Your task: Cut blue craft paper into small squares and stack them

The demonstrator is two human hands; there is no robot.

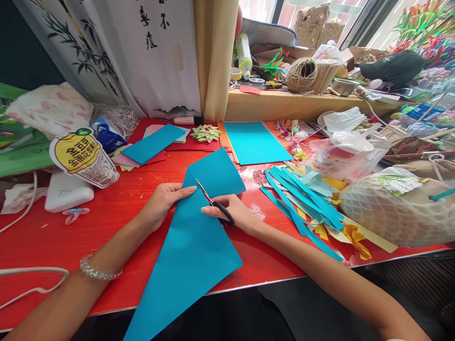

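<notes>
Your left hand (167, 201) is closed on the left edge of the blue paper sheet (194, 251), thumb on top and fingers largely hidden. This grip likely steadies the sheet against the push of the blades. Your right hand (240, 210) is clamped on the scissors (213, 203), thumb laid forward; the exact seating of the fingers in the black handles cannot be told.

The scissors lie across the sheet's narrow middle, tips pointing away from you and slightly left, near your left thumb. Keeping that thumb beside the tips rather than ahead of them probably leaves the blade line free.

The sheet lies in front of you, its far part over the red table (121, 213) and its near corner hanging past the table edge. This overhang appears to bring the middle of the sheet within easy reach of both hands.

Blue paper strips (302, 189) lie in a loose pile to the right, apart from the sheet, which seems to keep them out of the blades' way. The blue-topped paper stack (256, 142) lies flat beyond your right hand.
</notes>
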